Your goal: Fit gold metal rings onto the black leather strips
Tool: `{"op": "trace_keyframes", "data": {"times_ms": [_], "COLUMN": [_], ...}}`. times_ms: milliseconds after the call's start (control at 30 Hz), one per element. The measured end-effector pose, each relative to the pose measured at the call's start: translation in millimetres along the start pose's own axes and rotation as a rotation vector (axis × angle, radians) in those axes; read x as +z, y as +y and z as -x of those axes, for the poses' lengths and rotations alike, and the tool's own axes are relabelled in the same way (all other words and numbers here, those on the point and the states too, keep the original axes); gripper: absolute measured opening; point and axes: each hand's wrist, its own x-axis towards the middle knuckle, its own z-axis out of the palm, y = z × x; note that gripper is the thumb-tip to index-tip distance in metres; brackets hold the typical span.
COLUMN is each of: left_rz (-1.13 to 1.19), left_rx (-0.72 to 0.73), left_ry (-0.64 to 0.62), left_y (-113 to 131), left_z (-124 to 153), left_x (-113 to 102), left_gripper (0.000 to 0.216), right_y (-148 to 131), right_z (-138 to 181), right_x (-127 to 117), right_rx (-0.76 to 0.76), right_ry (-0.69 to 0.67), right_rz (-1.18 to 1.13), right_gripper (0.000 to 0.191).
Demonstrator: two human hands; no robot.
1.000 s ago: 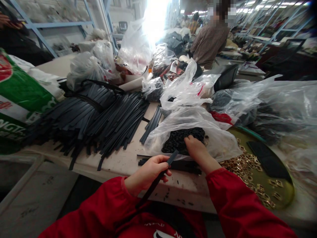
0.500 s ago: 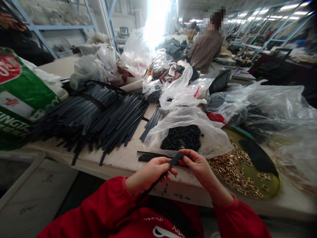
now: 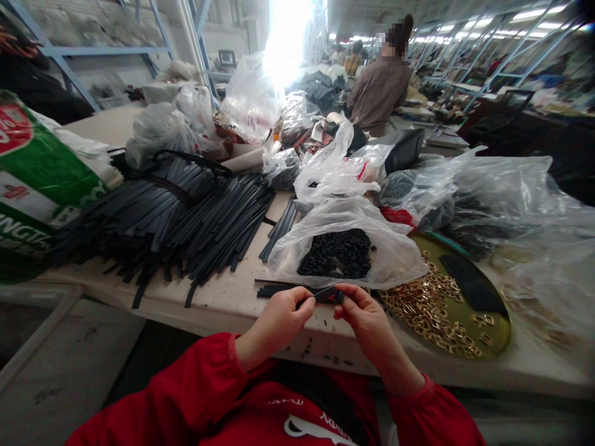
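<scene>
Pinching one black strap between them, left hand and right hand meet at the desk's near edge, beside a bag of black rings.

The black strip is seen as a matt, leather-like band with a smooth face. The same dull black finish is shown by the heaped strips. The bag is made of thin, clear, crinkled plastic with a soft sheen, and matt black small pieces are held in it. The buckles are of bright gold-coloured metal, laid in a glossy olive tray. The counter is pale, scuffed and speckled. The sleeves are of smooth red cloth.
</scene>
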Motion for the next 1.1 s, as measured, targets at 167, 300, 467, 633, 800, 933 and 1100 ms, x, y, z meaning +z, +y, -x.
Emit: {"op": "trace_keyframes", "data": {"times_ms": [167, 300, 467, 633, 800, 933, 1100], "left_rz": [-0.138, -0.234, -0.383, -0.358, -0.088, 0.068, 0.097], "left_rx": [0.011, 0.024, 0.076, 0.105, -0.038, -0.135, -0.089], "left_ry": [-0.065, -0.124, -0.148, -0.209, -0.395, -0.43, -0.346], "left_y": [1.1, 0.0, -4.0, -1.2, 6.3, 6.3, 3.0], "left_z": [2.6, 2.9, 0.2, -1.3, -0.4, -4.3, -14.0], "left_x": [-0.4, 1.2, 2.0, 2.9, 1.0, 1.9, 8.7], "left_gripper": [0.025, 0.026, 0.029, 0.029, 0.031, 0.046, 0.046], "right_y": [0.7, 2.1, 5.9, 10.8, 13.4, 19.2, 27.0], "right_z": [3.6, 6.0, 11.6, 17.8, 13.8, 11.0, 14.3], "right_x": [-0.1, -1.4, -1.9, 3.1, 0.1, 1.4, 7.2], "right_rx": [-0.013, -0.003, 0.026, -0.036, 0.05, 0.059, 0.037], "right_ry": [-0.004, -0.01, -0.029, -0.075, -0.014, 0.007, -0.151], "right_rz": [0.036, 0.086, 0.157, 0.241, 0.098, -0.075, 0.013], "right_gripper": [0.029, 0.029, 0.031, 0.026, 0.027, 0.026, 0.022]}}
